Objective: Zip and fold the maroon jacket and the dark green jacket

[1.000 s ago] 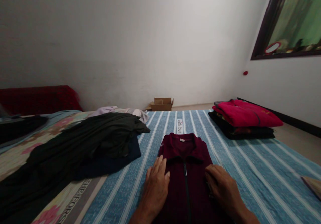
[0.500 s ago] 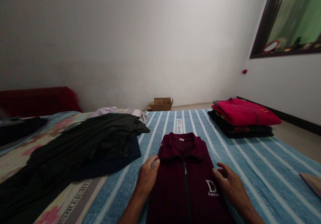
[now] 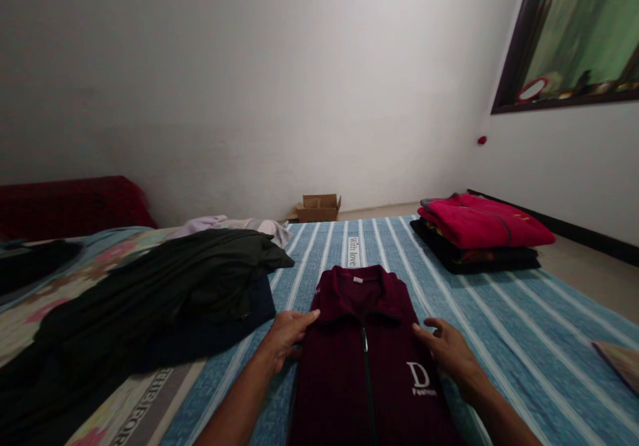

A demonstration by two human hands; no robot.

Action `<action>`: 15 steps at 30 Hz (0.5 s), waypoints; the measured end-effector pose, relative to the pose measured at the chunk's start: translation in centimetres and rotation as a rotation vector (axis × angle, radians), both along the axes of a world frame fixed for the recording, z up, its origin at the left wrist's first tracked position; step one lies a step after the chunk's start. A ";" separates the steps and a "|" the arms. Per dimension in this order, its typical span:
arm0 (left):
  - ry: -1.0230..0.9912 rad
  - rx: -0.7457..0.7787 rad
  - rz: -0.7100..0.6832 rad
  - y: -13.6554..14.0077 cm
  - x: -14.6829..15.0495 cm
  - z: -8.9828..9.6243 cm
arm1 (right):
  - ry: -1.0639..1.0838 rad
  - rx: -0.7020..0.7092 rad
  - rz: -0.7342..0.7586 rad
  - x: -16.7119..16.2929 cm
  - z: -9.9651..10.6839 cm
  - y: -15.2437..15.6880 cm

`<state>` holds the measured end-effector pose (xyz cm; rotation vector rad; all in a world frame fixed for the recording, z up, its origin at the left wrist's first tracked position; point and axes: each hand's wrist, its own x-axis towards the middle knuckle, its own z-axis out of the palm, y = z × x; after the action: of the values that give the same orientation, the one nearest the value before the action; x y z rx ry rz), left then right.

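Note:
A folded maroon zip-up jacket point(image 3: 334, 379) lies face up in front of me, collar away from me, with a white "D Fashion" print on its chest. My left hand point(image 3: 287, 339) is at its left edge, thumb laid over the cloth below the collar and the other fingers curled at the side. At the opposite edge, my right hand point(image 3: 452, 353) rests its thumb on the cloth; its index finger is bent away and the rest are partly hidden. Both hands look closed on the jacket's edges.
The jacket lies on a blue striped bedsheet point(image 3: 499, 319). Dark green clothing point(image 3: 164, 286) is heaped at left over a navy garment point(image 3: 259, 303). Folded clothes topped by a pink-red garment point(image 3: 489, 223) are stacked at back right. A cardboard box point(image 3: 319, 210) stands beyond the bed.
My left hand has turned, its thumb now over the jacket's edge. The right thumb has come onto the opposite edge. The jacket stays in place while the view shifts slightly.

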<state>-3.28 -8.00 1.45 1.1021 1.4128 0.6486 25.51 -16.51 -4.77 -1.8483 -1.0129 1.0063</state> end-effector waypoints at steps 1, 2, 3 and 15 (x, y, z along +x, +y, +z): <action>0.003 -0.006 -0.012 0.0 -0.1 0.0 | -0.032 -0.004 0.021 0.0 0.1 0.1; 0.005 -0.005 -0.018 0.0 -0.1 -0.1 | -0.082 -0.003 0.041 0.0 0.0 0.2; 0.004 0.003 -0.019 0.0 0.0 -0.2 | -0.145 0.006 0.058 -0.1 0.0 0.3; 0.430 0.418 0.143 -0.3 0.7 -1.9 | -0.706 0.115 0.047 -2.1 0.8 -1.1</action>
<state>-2.63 -8.26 -0.44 1.5451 1.7833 0.8718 23.41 -17.60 -3.96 -2.1314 -1.4836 0.2872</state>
